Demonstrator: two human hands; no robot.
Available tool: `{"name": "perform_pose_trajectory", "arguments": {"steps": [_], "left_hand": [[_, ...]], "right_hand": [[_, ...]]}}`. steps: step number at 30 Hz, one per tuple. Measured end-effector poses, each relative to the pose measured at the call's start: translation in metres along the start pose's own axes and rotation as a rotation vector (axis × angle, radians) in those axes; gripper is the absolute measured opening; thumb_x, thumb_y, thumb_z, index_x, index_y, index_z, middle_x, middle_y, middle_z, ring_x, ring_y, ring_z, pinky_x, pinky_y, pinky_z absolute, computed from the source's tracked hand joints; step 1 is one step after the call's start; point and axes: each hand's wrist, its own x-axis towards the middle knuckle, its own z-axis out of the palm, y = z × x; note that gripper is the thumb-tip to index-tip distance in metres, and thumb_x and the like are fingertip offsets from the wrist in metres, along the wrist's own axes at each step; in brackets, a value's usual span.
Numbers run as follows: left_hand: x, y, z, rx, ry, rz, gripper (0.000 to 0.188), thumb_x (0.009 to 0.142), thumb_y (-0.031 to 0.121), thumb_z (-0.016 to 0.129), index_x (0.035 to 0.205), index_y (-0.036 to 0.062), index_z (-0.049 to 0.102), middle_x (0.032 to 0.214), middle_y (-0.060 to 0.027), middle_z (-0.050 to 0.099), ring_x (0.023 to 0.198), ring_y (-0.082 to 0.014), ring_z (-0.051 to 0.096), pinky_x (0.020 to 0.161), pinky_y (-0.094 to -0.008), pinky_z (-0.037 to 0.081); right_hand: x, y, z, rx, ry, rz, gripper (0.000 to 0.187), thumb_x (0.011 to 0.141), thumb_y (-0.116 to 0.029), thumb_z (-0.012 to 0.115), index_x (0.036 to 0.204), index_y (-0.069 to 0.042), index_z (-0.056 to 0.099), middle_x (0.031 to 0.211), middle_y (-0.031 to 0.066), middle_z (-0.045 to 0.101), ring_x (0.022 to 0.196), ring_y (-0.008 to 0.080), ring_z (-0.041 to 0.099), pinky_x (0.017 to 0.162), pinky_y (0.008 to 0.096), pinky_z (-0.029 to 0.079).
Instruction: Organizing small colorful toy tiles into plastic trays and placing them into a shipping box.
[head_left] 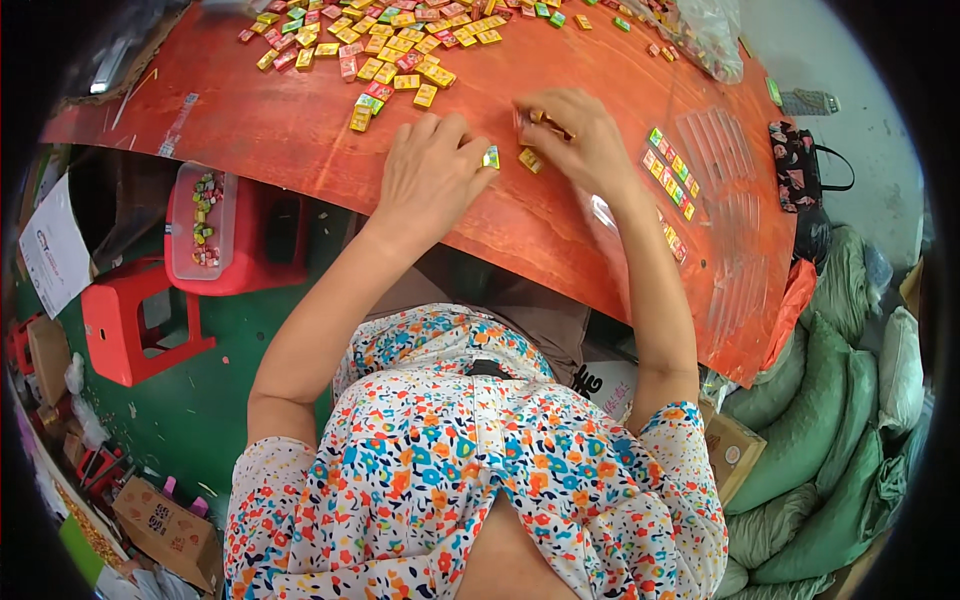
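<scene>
My left hand [428, 172] is over the orange-red tabletop [330, 165], its thumb and fingers pinching a small green and yellow box [490, 157]. Just across from it, my right hand [580, 140] is closed with bent fingers. Something small and partly see-through shows at its fingertips, too hidden to name. Between the hands a small yellow box [530, 160] lies on the table, near my right thumb. Beyond my left hand spreads a loose pile of small yellow, red and green boxes [400, 45].
Clear plastic trays [735, 215] lie at the table's right, beside rows of small boxes [670, 172]. A clear bag [712, 40] sits at the far right. Left, below the table, are a red stool [130, 320] and a clear tub [180, 225]. Green sacks [800, 400] lie at right.
</scene>
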Motion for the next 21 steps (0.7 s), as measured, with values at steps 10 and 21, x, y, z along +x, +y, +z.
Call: {"name": "perform_pose_trajectory", "arguments": {"steps": [10, 21], "left_hand": [[-0.022, -0.018, -0.04, 0.004, 0.066, -0.045, 0.047, 0.07, 0.027, 0.08, 0.11, 0.0057, 0.064, 0.108, -0.0082, 0.058, 0.1, -0.0268, 0.056, 0.085, -0.0402, 0.046], [-0.016, -0.033, -0.052, -0.2, -0.204, -0.122, 0.039, 0.077, 0.022, 0.076, 0.11, 0.0047, 0.065, 0.099, -0.0117, 0.056, 0.089, -0.0317, 0.061, 0.075, -0.0422, 0.05]], "right_hand": [[-0.021, -0.019, 0.015, -0.11, -0.043, -0.136, 0.035, 0.081, -0.018, 0.07, 0.114, -0.009, 0.065, 0.109, 0.0088, 0.066, 0.106, 0.0282, 0.058, 0.099, 0.0414, 0.04], [-0.011, -0.017, 0.024, -0.148, -0.077, -0.225, 0.037, 0.08, -0.021, 0.071, 0.114, -0.008, 0.065, 0.102, 0.0102, 0.063, 0.099, 0.0284, 0.059, 0.103, 0.045, 0.039]]}}
